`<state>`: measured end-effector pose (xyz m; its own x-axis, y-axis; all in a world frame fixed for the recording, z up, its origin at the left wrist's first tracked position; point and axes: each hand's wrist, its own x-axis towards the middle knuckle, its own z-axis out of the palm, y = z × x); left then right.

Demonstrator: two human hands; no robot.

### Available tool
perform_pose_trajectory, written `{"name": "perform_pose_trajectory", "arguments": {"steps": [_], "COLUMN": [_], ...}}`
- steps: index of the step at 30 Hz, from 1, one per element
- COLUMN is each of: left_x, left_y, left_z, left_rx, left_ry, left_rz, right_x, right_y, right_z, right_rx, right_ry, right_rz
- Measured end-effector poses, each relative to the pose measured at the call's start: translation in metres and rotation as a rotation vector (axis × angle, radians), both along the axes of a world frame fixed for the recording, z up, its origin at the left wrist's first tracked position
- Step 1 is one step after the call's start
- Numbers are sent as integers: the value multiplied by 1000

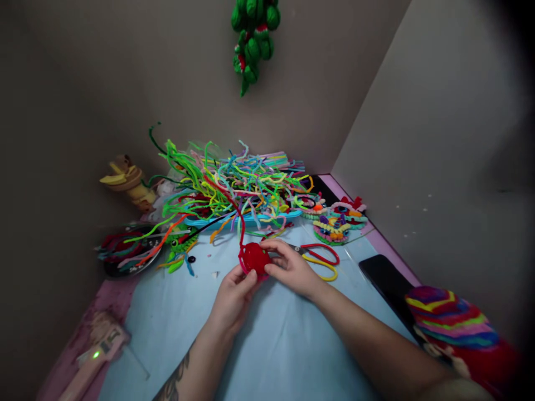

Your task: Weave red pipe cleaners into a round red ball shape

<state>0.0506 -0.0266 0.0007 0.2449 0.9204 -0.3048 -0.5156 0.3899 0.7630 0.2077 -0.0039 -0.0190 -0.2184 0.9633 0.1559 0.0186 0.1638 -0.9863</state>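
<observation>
- Left hand, half closed, pinches the disc at 7 o'clock; a light grip should keep it flat.
- Right hand, curled, pinches its 3 o'clock edge; press evenly.
- Strand leaves at 11 o'clock; best kept untwisted.
- Scissors lie at 3 o'clock on the surface.

Round piece is sitting between left hand and right hand above the cloth, tray of pipe cleaners is lying behind them, scissors are resting behind-right, phone is lying farther right, dish is sitting left of tray, glue gun is lying front-left.
</observation>
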Motion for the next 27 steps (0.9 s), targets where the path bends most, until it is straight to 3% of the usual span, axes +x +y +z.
{"name": "perform_pose_trajectory", "arguments": {"steps": [3, 7, 11, 13, 16, 21, 27], "left_x": [-2, -6, -7, -6, -5, -5, -6], "left_y": [-1, 1, 2, 2, 2, 1, 2], "left_z": [1, 0, -6, -8, -9, -5, -4], "left_rx": [57, 117, 116, 105, 79, 105, 122], "left_ry": [74, 155, 224, 245, 254, 387, 450], "left_rz": [-4, -72, 58, 141, 169, 109, 7], "right_x": [0, 0, -5, -8, -9, 0, 0], "right_y": [0, -1, -2, -3, -3, 0, -3], "right_z": [-1, 2, 2, 2, 0, -3, 7], "right_rx": [-10, -102, -150, -122, -34, 113, 126], "right_ry": [56, 218, 232, 218, 138, -97, -61], "right_rz": [12, 157, 66, 16, -52, -142, -70]}}
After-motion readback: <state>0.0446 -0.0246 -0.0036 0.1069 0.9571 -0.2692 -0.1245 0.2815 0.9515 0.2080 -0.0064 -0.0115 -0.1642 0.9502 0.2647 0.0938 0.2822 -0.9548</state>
